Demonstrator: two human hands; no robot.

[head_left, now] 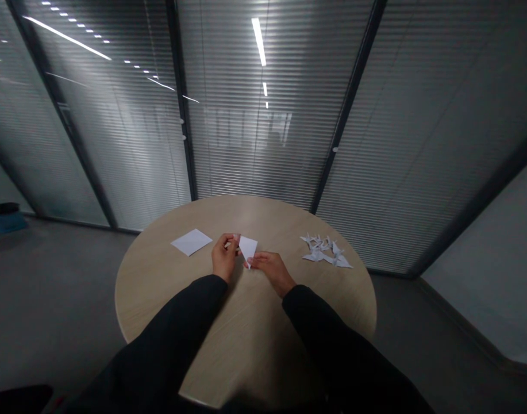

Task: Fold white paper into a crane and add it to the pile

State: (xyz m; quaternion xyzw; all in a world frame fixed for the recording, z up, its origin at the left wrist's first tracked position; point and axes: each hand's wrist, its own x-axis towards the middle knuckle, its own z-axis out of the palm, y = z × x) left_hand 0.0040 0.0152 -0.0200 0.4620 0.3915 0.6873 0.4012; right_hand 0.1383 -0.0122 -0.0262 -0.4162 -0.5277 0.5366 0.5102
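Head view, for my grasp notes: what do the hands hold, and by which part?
A white paper triangle: the left hand pinches its upper left corner, the right hand its lower tip.

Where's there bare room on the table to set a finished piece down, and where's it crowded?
Bare wood shows on the table on the near side, between your sleeves, and on the far side, between the paper square and the cranes. It's crowded around the cranes and at the center, where the left hand and right hand hold the folded triangle.

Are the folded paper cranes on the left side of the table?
No, the folded paper cranes lie on the right side of the round wooden table.
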